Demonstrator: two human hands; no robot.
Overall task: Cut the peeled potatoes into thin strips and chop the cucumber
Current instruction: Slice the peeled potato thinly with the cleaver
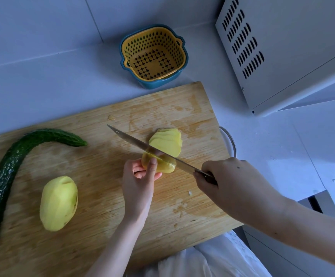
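Note:
On the wooden cutting board (82, 246) my left hand (138, 186) holds the remaining piece of a peeled potato (165, 165) with curled fingers. My right hand (228, 180) grips the handle of a long knife (134, 141), whose blade lies across that piece. Several thin potato slices (166, 140) lie fanned just beyond the blade. A whole peeled potato (58, 203) rests at the board's near left. A long curved cucumber (8, 170) lies along the left side of the board.
A yellow colander nested in a blue bowl (153, 56) stands on the counter behind the board. A white appliance with vent slots (282, 48) fills the back right. A metal rim (229, 140) shows at the board's right edge.

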